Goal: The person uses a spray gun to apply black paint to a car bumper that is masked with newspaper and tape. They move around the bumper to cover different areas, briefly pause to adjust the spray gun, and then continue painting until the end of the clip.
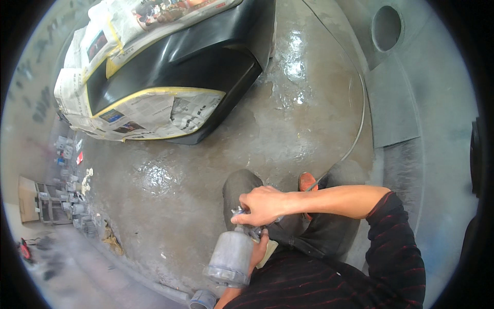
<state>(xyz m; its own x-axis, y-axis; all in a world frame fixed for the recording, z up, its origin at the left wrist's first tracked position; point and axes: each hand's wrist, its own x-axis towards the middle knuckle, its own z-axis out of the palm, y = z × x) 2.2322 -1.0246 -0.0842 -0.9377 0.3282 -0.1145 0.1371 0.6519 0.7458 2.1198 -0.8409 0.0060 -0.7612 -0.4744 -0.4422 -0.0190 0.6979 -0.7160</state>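
Close to my lap is a spray gun (241, 211) with a dull grey metal cup (229, 257), which hangs tilted over the floor. My right hand (265, 205) reaches across from the right, its fingers closed on the gun's metal fittings above the cup. Behind the cup, my left hand (257, 253) grips the gun lower down; the cup hides most of its fingers. A small pale yellowish piece (268, 254), perhaps paper or cloth, shows beside the left hand.
Ahead on the left stands a black car bumper (206, 72), masked with newspaper (164, 110) and yellow tape. A thin hose (362, 113) runs along the right. Several cans (77, 208) line the left wall beside a rack (49, 203). A grey container (202, 299) sits at the lower edge.
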